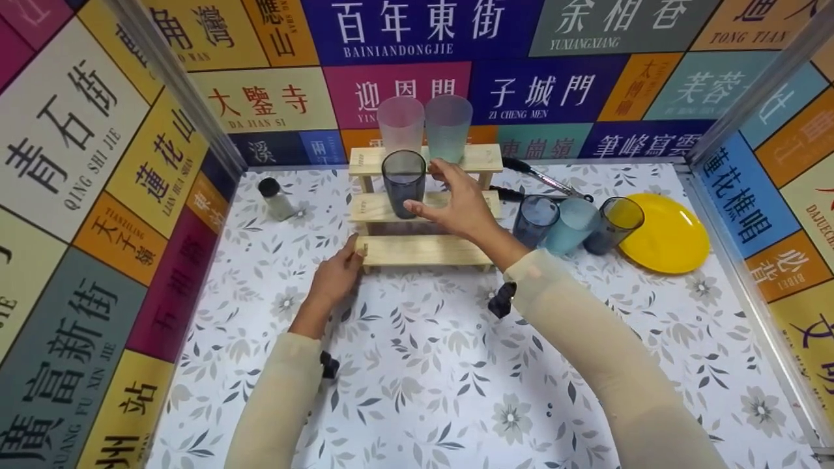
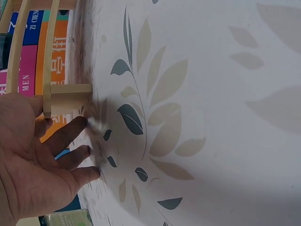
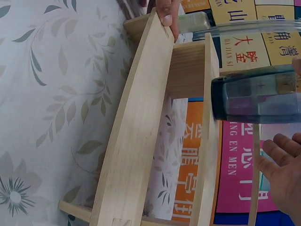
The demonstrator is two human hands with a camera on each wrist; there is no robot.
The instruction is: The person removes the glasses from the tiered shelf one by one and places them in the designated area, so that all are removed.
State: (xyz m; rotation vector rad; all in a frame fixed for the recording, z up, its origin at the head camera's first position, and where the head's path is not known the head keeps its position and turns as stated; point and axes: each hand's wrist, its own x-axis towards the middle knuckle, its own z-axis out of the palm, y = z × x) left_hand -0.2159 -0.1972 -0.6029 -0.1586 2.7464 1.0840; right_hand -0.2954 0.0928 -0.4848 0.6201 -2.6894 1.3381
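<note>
A three-step wooden rack (image 1: pixel 427 251) stands on the flower-patterned table. My left hand (image 1: pixel 335 277) holds the left end of its lowest step, thumb on top, the other fingers spread below and outside in the left wrist view. On the middle step stands a dark grey clear cup (image 1: pixel 404 185). Around its right side is my right hand (image 1: pixel 459 200), thumb close to the cup's lower part and fingers extended. The right wrist view shows a gap between those fingers and the cup (image 3: pixel 256 96). A pinkish frosted cup (image 1: pixel 401 124) and a greenish one (image 1: pixel 449 130) occupy the top step.
Right of the rack are a blue cup (image 1: pixel 535 221), a light teal cup (image 1: pixel 572 228) and a brownish cup (image 1: pixel 612 225), beside a yellow plate (image 1: pixel 677 234). Black-handled tongs (image 1: pixel 554 179) lie behind them. At left stands a small black-capped jar (image 1: pixel 277 202). Printed walls enclose the table.
</note>
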